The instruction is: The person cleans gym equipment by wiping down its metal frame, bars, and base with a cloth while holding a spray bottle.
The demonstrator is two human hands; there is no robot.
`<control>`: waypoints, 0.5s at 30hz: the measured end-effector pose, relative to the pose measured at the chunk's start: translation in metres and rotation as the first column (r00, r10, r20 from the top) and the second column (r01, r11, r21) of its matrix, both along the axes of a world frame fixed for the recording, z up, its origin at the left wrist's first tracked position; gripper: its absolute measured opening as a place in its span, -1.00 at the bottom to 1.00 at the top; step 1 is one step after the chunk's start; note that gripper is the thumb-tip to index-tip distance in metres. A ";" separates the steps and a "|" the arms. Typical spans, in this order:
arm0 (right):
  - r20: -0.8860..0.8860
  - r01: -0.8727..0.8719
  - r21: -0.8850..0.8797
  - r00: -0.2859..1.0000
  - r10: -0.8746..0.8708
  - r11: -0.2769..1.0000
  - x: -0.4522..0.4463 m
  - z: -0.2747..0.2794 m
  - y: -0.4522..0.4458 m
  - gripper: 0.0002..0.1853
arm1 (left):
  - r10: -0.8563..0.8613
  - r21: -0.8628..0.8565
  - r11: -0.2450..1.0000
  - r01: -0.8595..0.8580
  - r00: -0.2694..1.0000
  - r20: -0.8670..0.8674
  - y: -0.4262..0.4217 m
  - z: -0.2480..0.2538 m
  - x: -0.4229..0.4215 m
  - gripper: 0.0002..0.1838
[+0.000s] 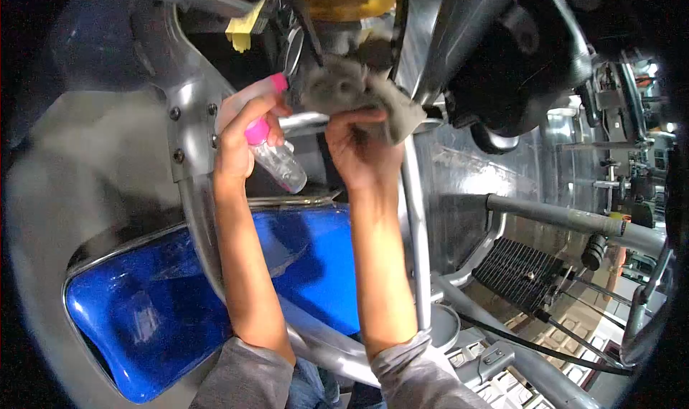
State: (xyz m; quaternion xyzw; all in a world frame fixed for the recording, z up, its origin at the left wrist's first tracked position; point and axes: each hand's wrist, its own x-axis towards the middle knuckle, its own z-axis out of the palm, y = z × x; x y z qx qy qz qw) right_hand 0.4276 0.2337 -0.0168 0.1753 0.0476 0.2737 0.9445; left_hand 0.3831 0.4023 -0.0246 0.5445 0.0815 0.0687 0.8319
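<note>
One person's left hand (240, 135) curls round one pink-collared spray bottle (283, 166) between ten and eleven o'clock in view; the right hand (366, 154), partly closed, grips one grey cloth (403, 116) at twelve. Seen from here, the bottle's foot lies between both wrists, with a little room either side. Outward, one silver frame (192, 93) crowds the left hand at ten; one yellow tag (244, 30) shows at eleven. One rimmed blue cushion (165, 294) spreads toward eight, its upper edge below the bottle. Grey floor (72, 158) opens at nine.
</note>
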 end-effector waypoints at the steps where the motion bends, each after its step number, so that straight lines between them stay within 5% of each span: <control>1: 0.026 0.036 0.010 0.999 -0.036 0.999 -0.003 -0.005 0.001 -0.69 | 0.005 -0.005 1.000 -0.004 1.000 0.021 0.001 0.001 0.000 -0.63; 2: 0.041 0.140 -0.169 0.990 -0.135 0.976 -0.005 -0.009 0.001 -0.66 | -0.009 -0.013 1.000 0.010 0.999 0.038 0.005 -0.003 0.000 -0.64; 3: 0.058 0.134 -0.171 0.990 -0.126 0.976 -0.003 -0.013 -0.001 -0.66 | -0.023 -0.019 1.000 0.024 0.998 0.052 0.008 -0.004 -0.001 -0.65; 5: -0.147 0.090 -0.299 0.979 -0.139 0.950 0.000 -0.022 -0.007 -0.64 | -0.004 -0.054 0.999 0.008 0.997 0.073 0.007 -0.001 -0.003 -0.67; 9: -0.138 0.067 -0.293 0.984 -0.111 0.954 0.005 -0.032 -0.008 -0.69 | -0.003 -0.096 0.995 0.015 0.992 0.130 -0.002 0.014 -0.005 -0.68; 11: -0.130 -0.059 -0.025 0.990 0.056 0.998 0.002 -0.015 -0.013 -0.72 | -0.051 0.006 0.999 0.051 0.978 0.205 -0.004 0.026 -0.012 -0.69; 15: 0.010 -0.042 -0.030 0.999 0.043 0.999 -0.012 0.073 -0.004 -0.73 | 0.024 -0.201 0.979 0.027 0.969 0.246 0.004 0.012 -0.033 -0.74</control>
